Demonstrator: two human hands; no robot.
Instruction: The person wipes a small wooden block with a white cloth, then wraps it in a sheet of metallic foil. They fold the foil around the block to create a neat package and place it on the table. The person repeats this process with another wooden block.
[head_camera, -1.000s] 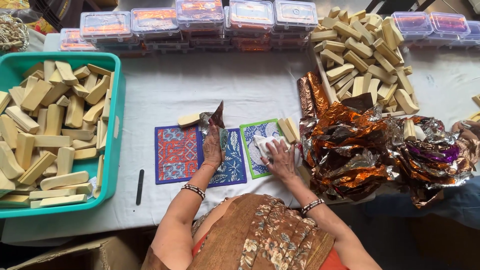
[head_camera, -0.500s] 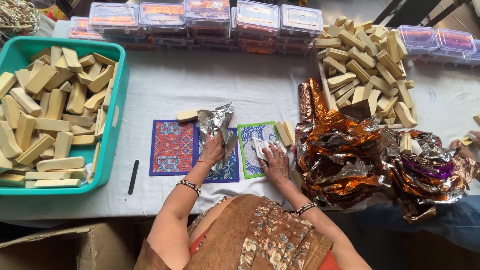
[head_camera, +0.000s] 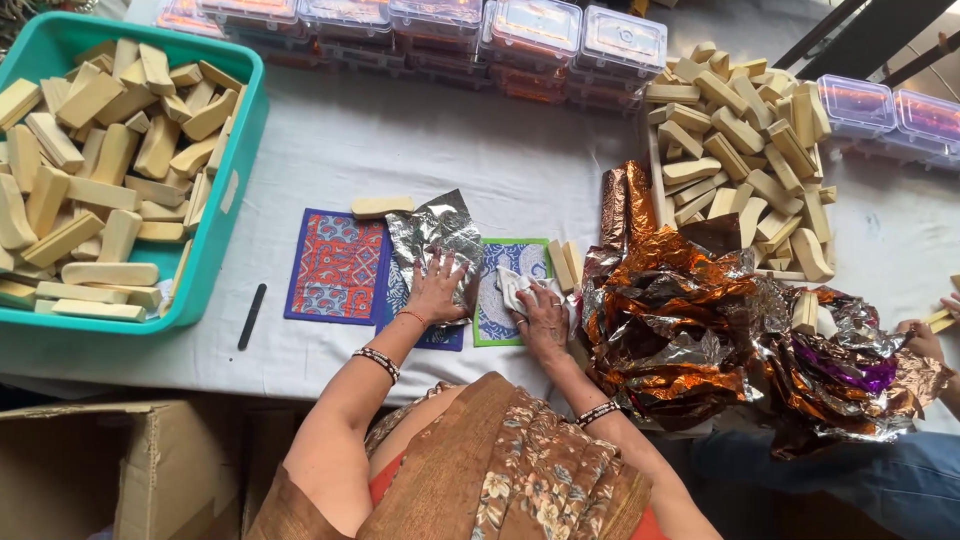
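A person's left hand (head_camera: 437, 290) presses flat, fingers spread, on a crinkled silver foil sheet (head_camera: 432, 235) lying over patterned mats (head_camera: 335, 265) on a white-covered table (head_camera: 450, 150). The right hand (head_camera: 543, 320) closes over a white cloth (head_camera: 515, 285). The foil looks light, thin and easily torn, best pinched gently at its edges.

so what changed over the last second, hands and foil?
The silver foil sheet, held up and peaked by the left hand a second ago, now lies pressed flat under that open palm on the patterned mats. The right hand stayed on the white cloth. The bar above the mats, the teal tub and the crumpled foil pile have not moved.
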